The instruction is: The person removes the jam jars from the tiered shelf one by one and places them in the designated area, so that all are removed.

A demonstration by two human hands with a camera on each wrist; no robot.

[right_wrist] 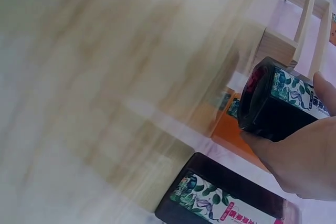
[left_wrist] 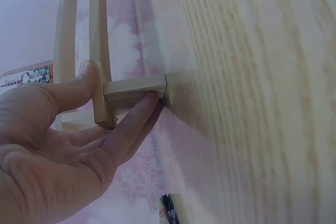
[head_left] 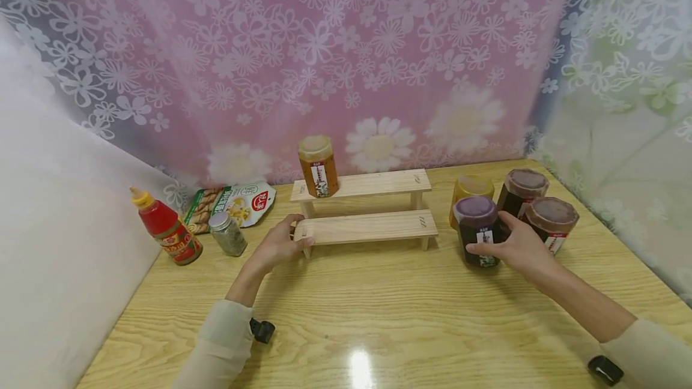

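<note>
A two-tier wooden shelf stands on the table. My left hand grips the left end of its lower board, thumb on top and fingers against the short leg. On the upper board sits a jar of amber contents. Right of the shelf, my right hand holds a dark jar with a purple lid, thumb on the near side. In the right wrist view this jar shows its base, apparently off the table. Behind it is a yellow-lidded jar; two dark jars with brownish lids stand beside the hand.
At the left stand a red sauce bottle with a yellow cap and a small spice jar. A green and white food packet lies behind them. A flowered curtain hangs along the back of the wooden table.
</note>
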